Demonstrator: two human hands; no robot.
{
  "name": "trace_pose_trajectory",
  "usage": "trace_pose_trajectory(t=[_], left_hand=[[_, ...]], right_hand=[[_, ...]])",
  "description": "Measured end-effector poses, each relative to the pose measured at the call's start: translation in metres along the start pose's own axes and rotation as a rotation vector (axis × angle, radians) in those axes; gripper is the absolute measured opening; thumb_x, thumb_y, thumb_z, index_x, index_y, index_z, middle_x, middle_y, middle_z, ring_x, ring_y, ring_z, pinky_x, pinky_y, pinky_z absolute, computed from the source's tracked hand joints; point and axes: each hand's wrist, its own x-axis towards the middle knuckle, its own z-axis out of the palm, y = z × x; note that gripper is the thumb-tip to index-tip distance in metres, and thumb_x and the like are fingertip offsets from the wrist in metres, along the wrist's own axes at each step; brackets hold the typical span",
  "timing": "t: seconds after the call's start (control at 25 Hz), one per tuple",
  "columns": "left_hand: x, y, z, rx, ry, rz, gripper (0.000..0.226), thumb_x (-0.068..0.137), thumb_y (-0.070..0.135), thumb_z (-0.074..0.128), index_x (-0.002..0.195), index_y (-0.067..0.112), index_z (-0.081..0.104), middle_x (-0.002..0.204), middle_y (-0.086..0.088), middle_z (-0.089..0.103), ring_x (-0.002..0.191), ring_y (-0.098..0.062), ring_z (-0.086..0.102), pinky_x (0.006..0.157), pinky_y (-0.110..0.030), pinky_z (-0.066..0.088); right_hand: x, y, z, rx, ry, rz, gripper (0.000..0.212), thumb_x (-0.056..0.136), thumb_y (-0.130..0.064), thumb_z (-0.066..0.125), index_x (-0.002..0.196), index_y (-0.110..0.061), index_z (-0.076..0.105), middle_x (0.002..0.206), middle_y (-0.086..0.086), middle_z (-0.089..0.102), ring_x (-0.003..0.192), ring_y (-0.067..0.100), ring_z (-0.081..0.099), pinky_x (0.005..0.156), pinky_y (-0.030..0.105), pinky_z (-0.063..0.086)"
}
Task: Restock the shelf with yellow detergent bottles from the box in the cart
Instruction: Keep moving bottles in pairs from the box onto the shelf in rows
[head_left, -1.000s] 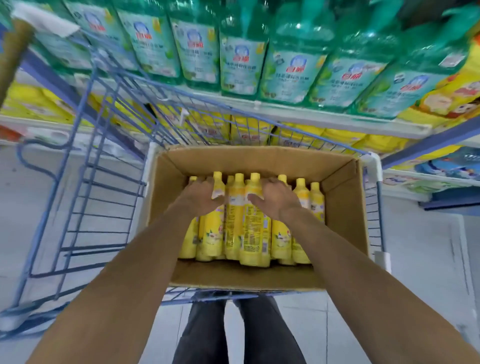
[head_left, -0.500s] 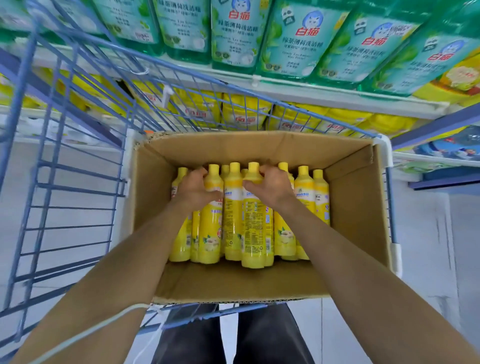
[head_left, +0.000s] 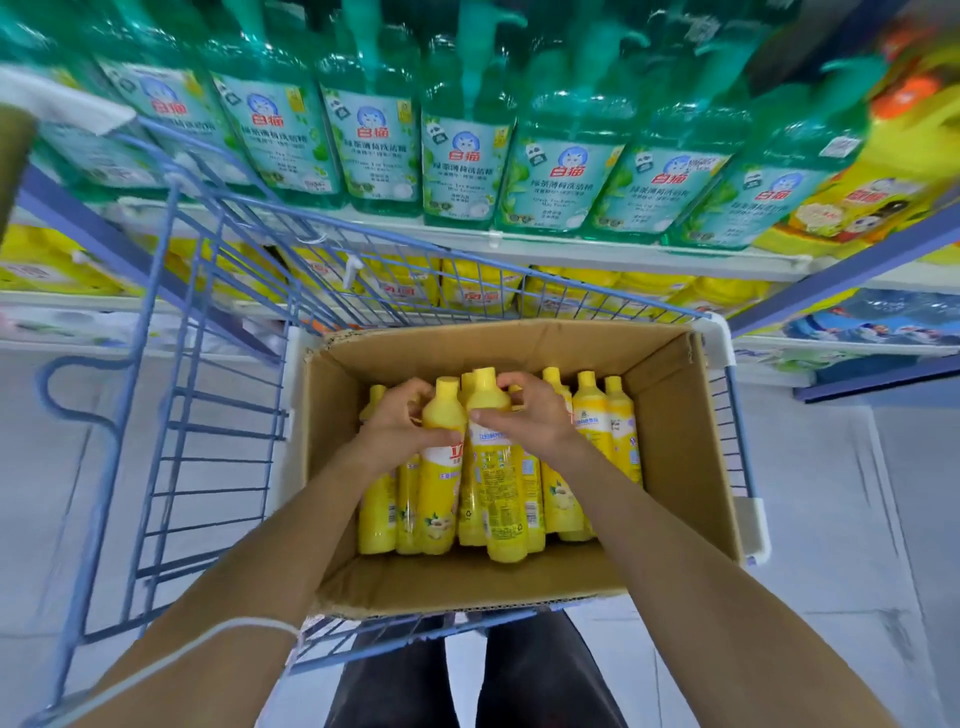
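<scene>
The yellow detergent bottles (head_left: 592, 431) stand upright, packed close together, in the open cardboard box (head_left: 675, 441) under both your hands. Your left hand (head_left: 400, 431) is curled round the shoulder of the flower-label bottle (head_left: 439, 483), thumb across its front just below the cap. Your right hand (head_left: 535, 415) grips the barcode-label bottle (head_left: 498, 499) right beside it, with the thumb laid across the top of the label and the fingers hooked over the far side by the neck. The two held bottles touch each other, and your thumbs nearly meet between them. The barcode-label bottle seems to sit a little higher than its neighbours, though the wide lens makes that hard to judge.

More bottles stand to the right of your right hand, and one shows past your left knuckles. The box sits in the blue wire cart (head_left: 208, 415), filling its right end. Beyond your fingertips, past the cart's far wall, runs the shelf (head_left: 571, 249), with green pump bottles (head_left: 467, 156) on top and yellow packs (head_left: 478, 296) below. A white cord (head_left: 208, 642) crosses your left forearm.
</scene>
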Motion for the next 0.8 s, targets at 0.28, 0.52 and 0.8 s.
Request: trace_pose_trajectory(t=[0.28,0.52,0.8], left_hand=[[-0.061,0.135,-0.044,-0.093,0.053,0.256,0.057,0.07,-0.003,0.088,0.118,0.005,0.058,0.112,-0.012,0.069,0.093,-0.012,0.065,0.074,-0.013,0.053],[-0.106,0.292,-0.084,-0.037,0.129,0.56,0.059,0.068,0.003,0.091,0.117,0.011,0.06,0.103,-0.007,0.074,0.078,-0.004,0.071,0.067,-0.018,0.057],[-0.141,0.445,-0.103,-0.009,0.225,0.819,0.059,0.065,0.005,0.093,0.116,0.01,0.063,0.104,-0.014,0.076,0.084,-0.015,0.071,0.074,-0.025,0.058]], right_hand=[[-0.042,-0.105,-0.077,0.165,0.084,-0.288,0.049,0.064,-0.038,0.094,0.106,-0.041,0.068,0.111,-0.005,0.073,0.109,0.017,0.068,0.098,0.04,0.056],[-0.084,-0.23,-0.173,0.236,0.204,-0.543,0.055,0.071,-0.016,0.092,0.119,-0.016,0.066,0.112,0.008,0.073,0.098,0.024,0.072,0.085,0.04,0.061],[-0.115,-0.34,-0.278,0.269,0.282,-0.808,0.053,0.07,-0.016,0.093,0.117,-0.013,0.069,0.106,0.0,0.076,0.095,0.016,0.074,0.081,0.03,0.061]])
